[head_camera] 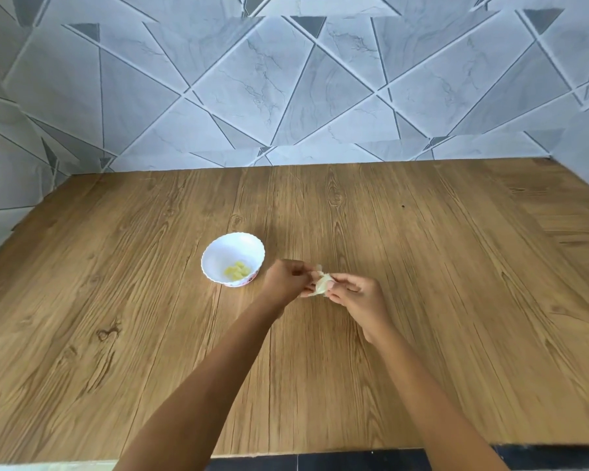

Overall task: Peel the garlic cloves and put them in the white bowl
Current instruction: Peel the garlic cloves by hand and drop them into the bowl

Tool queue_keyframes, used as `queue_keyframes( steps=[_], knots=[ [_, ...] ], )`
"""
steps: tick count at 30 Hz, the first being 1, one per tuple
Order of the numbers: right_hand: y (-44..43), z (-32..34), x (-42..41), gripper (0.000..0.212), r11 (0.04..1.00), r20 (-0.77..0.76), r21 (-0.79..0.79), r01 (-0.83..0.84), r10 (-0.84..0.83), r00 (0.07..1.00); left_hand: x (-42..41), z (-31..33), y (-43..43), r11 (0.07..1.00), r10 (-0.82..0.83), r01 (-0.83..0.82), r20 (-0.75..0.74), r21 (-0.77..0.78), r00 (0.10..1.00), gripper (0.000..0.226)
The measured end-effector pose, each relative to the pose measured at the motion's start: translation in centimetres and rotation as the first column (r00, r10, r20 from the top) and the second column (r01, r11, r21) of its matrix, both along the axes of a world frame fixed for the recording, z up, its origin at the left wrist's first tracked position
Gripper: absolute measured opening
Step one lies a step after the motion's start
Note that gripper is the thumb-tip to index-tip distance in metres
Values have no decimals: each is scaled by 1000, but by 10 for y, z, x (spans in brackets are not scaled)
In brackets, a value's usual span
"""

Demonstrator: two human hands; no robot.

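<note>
- Just right of the frame's centre, the two hands meet above the wooden table point(116, 317), with a single garlic clove point(321, 284) held between them.
- The left hand point(286, 283) comes in from the lower middle of the frame. Its fingers are curled in and it pinches the clove's left side with the fingertips.
- The right hand point(354, 297) reaches up from the lower right. Its fingers are bent too, and it grasps the clove's right side between thumb and fingertips.
- The clove looks pale cream. A thin bit of papery skin point(318, 266) seems to stick up from its top edge, but the spot is blurred, so I cannot tell how much skin is on it.
- I cannot tell whether the clove is lifted clear of the table or rests on it.
- The white bowl point(225, 253) stands upright on the table, left of centre and just beside the left hand. The knuckles are close to the rim, but I cannot tell whether they touch it.
- The bowl has a scalloped rim and some coloured pattern low on its outer wall.
- Inside, toward the near right of the bowl's bottom, lies a small heap of yellowish peeled cloves point(237, 269).
- Both forearms are bare and stretch up from the bottom edge, drawing together toward the clove.
- Behind the table, the upper half of the frame is a tiled wall point(252, 79) in grey marble-look pieces cut into triangles.
- A dark strip of floor point(354, 464) shows along the bottom edge, below the table's near edge.
</note>
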State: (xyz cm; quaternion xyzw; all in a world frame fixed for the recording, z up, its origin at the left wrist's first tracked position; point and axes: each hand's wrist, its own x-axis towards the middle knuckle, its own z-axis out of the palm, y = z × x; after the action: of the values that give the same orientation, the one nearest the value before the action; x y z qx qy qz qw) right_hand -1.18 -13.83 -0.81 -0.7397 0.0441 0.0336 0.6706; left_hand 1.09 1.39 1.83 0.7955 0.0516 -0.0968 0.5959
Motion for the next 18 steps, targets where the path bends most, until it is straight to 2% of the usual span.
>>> queue_keyframes(
  steps=[2,4,7,11,12,14,16,18],
  knots=[
    [-2,4,3,20,999,7,-37,1,0,1000,-1,5,5,991,85,-86,-12,-99,996,7],
    [-3,6,8,16,977,85,-211,-5,23,996,-5,10,11,990,119,-118,6,-76,993,5],
    [1,3,15,13,899,182,-438,-12,101,978,-21,14,18,997,76,-76,5,-29,997,7],
    [6,-5,17,20,863,186,-505,11,96,978,-49,8,28,988,144,-145,-33,-42,989,7],
    [6,-5,15,25,848,217,-527,53,74,973,-54,7,31,986,162,-164,-44,-41,986,7],
    [6,-3,4,27,807,378,-564,175,64,924,-63,6,35,985,170,-172,-66,-32,983,8],
    [9,-1,-15,21,807,518,-554,206,140,844,-72,8,36,988,152,-153,-78,-14,985,10],
    [15,-4,-38,20,776,520,-618,131,277,808,-79,10,36,990,134,-131,-88,45,987,10]
  ],
)
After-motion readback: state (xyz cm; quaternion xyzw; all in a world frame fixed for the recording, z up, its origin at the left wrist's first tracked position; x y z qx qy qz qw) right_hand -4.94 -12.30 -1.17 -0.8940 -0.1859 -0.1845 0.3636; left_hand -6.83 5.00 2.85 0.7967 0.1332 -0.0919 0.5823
